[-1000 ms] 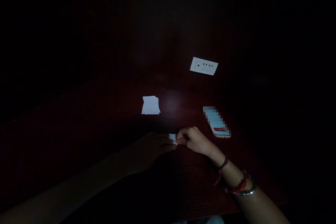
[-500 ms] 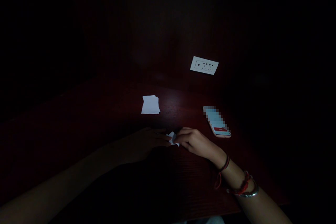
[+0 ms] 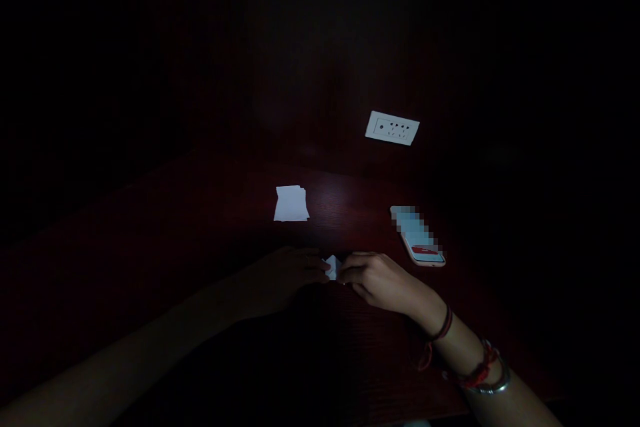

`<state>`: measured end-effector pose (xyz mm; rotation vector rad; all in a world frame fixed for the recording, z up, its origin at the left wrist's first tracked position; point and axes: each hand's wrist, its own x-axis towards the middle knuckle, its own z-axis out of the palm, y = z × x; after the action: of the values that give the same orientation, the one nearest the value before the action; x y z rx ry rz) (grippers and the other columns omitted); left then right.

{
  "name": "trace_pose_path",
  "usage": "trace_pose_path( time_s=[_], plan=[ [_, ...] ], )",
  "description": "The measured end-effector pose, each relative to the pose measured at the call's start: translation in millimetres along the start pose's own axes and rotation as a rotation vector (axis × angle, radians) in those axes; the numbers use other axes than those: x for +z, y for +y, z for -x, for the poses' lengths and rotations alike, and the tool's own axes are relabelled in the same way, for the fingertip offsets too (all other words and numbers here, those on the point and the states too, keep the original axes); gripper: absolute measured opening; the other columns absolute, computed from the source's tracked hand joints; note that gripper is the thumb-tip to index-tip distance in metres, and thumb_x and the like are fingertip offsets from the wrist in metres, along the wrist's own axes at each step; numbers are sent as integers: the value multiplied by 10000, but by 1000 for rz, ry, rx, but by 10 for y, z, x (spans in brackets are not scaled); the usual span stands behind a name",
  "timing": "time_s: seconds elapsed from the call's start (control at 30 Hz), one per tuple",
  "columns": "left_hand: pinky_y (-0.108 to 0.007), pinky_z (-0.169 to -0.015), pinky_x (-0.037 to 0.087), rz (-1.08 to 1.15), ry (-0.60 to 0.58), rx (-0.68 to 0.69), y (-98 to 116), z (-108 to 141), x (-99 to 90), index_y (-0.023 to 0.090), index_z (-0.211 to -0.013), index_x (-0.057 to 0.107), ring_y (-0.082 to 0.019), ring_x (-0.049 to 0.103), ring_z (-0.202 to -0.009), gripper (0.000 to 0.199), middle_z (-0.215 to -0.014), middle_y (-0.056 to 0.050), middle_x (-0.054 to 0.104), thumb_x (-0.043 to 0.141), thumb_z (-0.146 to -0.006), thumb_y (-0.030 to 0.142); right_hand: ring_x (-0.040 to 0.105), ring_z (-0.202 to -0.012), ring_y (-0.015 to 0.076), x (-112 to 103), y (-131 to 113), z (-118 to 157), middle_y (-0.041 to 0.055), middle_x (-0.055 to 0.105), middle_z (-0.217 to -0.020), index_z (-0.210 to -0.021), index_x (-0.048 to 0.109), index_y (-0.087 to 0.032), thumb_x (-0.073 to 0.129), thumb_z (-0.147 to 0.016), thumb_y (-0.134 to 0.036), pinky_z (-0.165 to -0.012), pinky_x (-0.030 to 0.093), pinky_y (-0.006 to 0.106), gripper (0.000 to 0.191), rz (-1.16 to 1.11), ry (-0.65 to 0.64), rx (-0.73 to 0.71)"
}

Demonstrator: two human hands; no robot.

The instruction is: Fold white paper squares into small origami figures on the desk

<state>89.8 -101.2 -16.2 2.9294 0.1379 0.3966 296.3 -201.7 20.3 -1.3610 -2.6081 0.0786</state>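
A small folded piece of white paper point(image 3: 333, 268) lies between my two hands on the dark red table point(image 3: 345, 203). My left hand point(image 3: 295, 271), in deep shadow, has its fingertips closed on the paper's left side. On the right side, my right hand point(image 3: 375, 280) pinches the paper with bent fingers. Beyond my hands lies a small stack of white paper sheets point(image 3: 291, 204) with slightly uneven edges.
A phone point(image 3: 419, 237) with a lit screen lies on the table to the right of the paper stack. Behind it, a white socket panel point(image 3: 392, 128) is set in the dark wall. The surroundings are very dark.
My right hand has shifted slightly right and down, its fingers now on the paper's right edge. The small paper's visible shape has changed. The whole view has shifted a little.
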Motion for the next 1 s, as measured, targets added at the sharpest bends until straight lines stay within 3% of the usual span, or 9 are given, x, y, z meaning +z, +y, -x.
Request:
trace_pose_path(
  time_s=[0.43, 0.67, 1.0],
  plan=[
    [-343, -949, 320, 39, 60, 57, 51, -20, -56, 231, -1125, 480, -172, 345, -1167, 407, -1203, -1, 475, 419, -773, 36, 508, -829, 128, -34, -22, 12, 29, 577, -919, -1043, 562, -208, 426, -792, -78, -743, 413, 237, 314, -31, 4, 14],
    [-347, -959, 291, 4, 74, 89, -14, -22, 18, 245, -1128, 472, -181, 336, -1172, 402, -1195, 5, 483, 441, -773, 59, 511, -853, 130, -11, -25, 7, 37, 585, -923, -995, 593, -194, 420, -807, -113, -776, 410, 245, 268, 59, -31, -1],
    [-356, -935, 287, -87, 20, 14, 42, 9, -10, 277, -1181, 428, -201, 384, -1128, 440, -1210, 6, 472, 455, -783, 91, 526, -904, 141, -58, -21, 9, 37, 608, -952, -914, 616, -158, 413, -779, -69, -795, 418, 249, 260, 22, -47, -16]
  ],
)
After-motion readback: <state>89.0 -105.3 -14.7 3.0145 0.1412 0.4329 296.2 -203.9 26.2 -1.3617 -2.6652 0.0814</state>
